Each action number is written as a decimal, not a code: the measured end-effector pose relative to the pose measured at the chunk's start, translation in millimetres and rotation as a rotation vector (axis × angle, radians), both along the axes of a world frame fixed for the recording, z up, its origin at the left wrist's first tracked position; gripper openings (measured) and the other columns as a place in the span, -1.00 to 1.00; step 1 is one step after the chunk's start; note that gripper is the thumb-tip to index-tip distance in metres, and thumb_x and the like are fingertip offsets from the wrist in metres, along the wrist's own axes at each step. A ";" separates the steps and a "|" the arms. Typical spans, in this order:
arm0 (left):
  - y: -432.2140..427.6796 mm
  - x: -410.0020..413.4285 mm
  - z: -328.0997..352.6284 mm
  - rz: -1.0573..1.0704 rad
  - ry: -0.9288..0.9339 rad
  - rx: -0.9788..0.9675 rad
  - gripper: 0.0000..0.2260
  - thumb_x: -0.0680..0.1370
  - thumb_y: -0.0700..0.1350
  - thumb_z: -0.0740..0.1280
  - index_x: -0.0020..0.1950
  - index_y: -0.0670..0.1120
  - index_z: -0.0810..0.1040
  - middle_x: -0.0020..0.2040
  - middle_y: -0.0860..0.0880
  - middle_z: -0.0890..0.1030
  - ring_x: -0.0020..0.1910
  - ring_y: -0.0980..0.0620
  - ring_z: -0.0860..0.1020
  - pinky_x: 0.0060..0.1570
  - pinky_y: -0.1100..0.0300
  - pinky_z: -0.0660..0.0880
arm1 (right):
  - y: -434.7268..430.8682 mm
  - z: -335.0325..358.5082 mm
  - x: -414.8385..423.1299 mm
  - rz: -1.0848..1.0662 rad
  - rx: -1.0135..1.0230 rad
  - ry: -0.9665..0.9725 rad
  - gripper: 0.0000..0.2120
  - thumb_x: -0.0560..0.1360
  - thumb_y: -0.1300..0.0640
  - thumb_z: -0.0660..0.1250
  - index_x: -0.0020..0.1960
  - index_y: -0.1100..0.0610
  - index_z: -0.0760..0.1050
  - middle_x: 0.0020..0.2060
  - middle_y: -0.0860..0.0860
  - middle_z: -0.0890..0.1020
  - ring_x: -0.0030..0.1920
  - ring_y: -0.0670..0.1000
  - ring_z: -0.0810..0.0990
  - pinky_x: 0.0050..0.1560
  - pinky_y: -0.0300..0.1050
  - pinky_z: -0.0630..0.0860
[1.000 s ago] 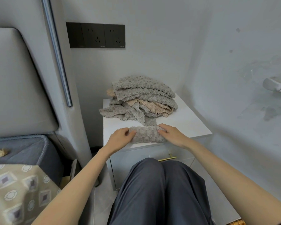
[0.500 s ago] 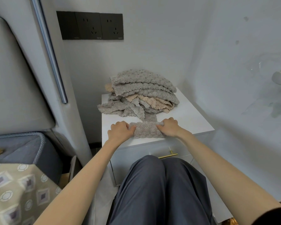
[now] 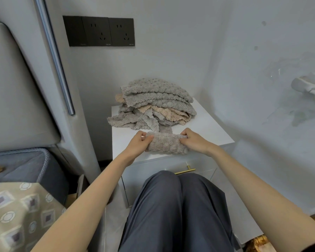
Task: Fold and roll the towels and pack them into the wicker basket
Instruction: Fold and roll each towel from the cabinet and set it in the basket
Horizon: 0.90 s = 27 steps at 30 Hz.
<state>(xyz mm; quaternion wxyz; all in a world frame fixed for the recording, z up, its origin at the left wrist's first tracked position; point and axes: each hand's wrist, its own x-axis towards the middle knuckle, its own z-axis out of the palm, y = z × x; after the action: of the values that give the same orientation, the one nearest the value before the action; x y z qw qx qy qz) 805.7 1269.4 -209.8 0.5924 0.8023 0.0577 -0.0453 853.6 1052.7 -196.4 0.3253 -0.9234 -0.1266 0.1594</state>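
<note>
A grey towel roll (image 3: 165, 144) lies crosswise near the front edge of the white nightstand (image 3: 213, 130). My left hand (image 3: 137, 142) grips its left end with curled fingers, and my right hand (image 3: 193, 140) grips its right end. A short unrolled tail of the same towel runs from the roll toward a loose pile of grey and beige towels (image 3: 153, 104) at the back of the nightstand. A sliver of wicker basket (image 3: 258, 242) shows at the bottom right, mostly out of frame.
The nightstand has a drawer with a brass handle (image 3: 185, 170) just above my knees (image 3: 175, 197). A padded headboard (image 3: 16, 97) and bed with a patterned cover (image 3: 16, 211) stand to the left. Black wall sockets (image 3: 100, 31) sit above. White walls close in behind and right.
Both hands have rolled the towel farther from me toward the pile, so the roll is thicker and the flat tail shorter. Fingers now curl tighter round the roll's ends.
</note>
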 end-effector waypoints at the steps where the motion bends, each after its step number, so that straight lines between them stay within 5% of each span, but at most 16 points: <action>1: -4.1 -1.9 3.1 0.000 -0.014 -0.055 -0.83 0.62 -0.05 0.23 0.03 -0.16 0.36 -0.25 -0.05 0.46 -0.32 0.06 0.40 -0.22 0.20 0.36 | -5.4 3.4 -3.7 0.013 0.007 -0.009 -0.90 0.60 0.15 0.12 0.08 0.16 0.29 -0.11 0.03 0.45 -0.13 0.01 0.39 -0.19 -0.09 0.27; 6: -36.2 -6.4 22.4 -0.080 -0.079 -0.130 -0.86 0.61 -0.06 0.26 -0.02 -0.10 0.35 -0.31 -0.02 0.44 -0.38 0.11 0.40 -0.34 0.31 0.40 | -29.8 22.9 -28.5 0.049 0.007 -0.154 -0.87 0.60 0.02 0.02 0.04 0.04 0.29 -0.16 0.00 0.48 -0.20 -0.01 0.41 -0.17 -0.08 0.34; 12: -81.6 -14.4 34.6 -0.290 -0.067 -0.104 -0.79 0.57 0.03 0.30 0.09 -0.03 0.37 -0.20 0.04 0.51 -0.23 0.11 0.47 -0.13 0.21 0.40 | -66.0 31.5 -65.6 0.054 -0.002 -0.138 -0.81 0.42 -0.19 0.02 -0.09 -0.09 0.18 -0.24 -0.02 0.38 -0.28 -0.04 0.31 -0.24 -0.10 0.28; 19: -147.7 -35.9 16.6 -0.432 -0.026 -0.087 -0.78 0.57 -0.01 0.33 0.02 -0.13 0.40 -0.16 -0.05 0.60 -0.22 0.06 0.53 -0.12 0.16 0.44 | -126.7 -3.8 -115.2 -0.117 0.049 -0.128 -0.77 0.44 -0.14 0.04 -0.06 0.00 0.22 -0.25 -0.07 0.36 -0.31 -0.12 0.29 -0.30 -0.27 0.27; 24: -198.6 -50.8 -9.6 -0.517 0.016 0.002 -0.70 0.55 0.07 0.33 0.11 -0.13 0.44 -0.01 -0.04 0.62 -0.11 0.11 0.58 -0.17 0.32 0.49 | -172.9 -41.2 -152.9 -0.262 0.037 -0.119 -0.78 0.46 -0.17 0.03 -0.05 -0.04 0.24 -0.26 -0.07 0.43 -0.33 -0.15 0.34 -0.31 -0.21 0.29; 27: -227.0 -59.9 -28.5 -0.540 0.037 0.056 -0.69 0.53 0.09 0.34 0.12 -0.10 0.45 0.04 -0.06 0.59 -0.01 0.05 0.57 -0.12 0.24 0.47 | -194.6 -61.0 -175.9 -0.334 0.050 -0.118 -0.88 0.47 -0.13 0.04 -0.12 -0.10 0.22 -0.29 -0.05 0.41 -0.34 -0.12 0.31 -0.29 -0.14 0.28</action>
<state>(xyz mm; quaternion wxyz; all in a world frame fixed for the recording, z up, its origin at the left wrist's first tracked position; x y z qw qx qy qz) 745.8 1042.4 -238.3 0.5352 0.8038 -0.1462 -0.2147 677.6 858.1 -257.5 0.3623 -0.9309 0.0058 0.0455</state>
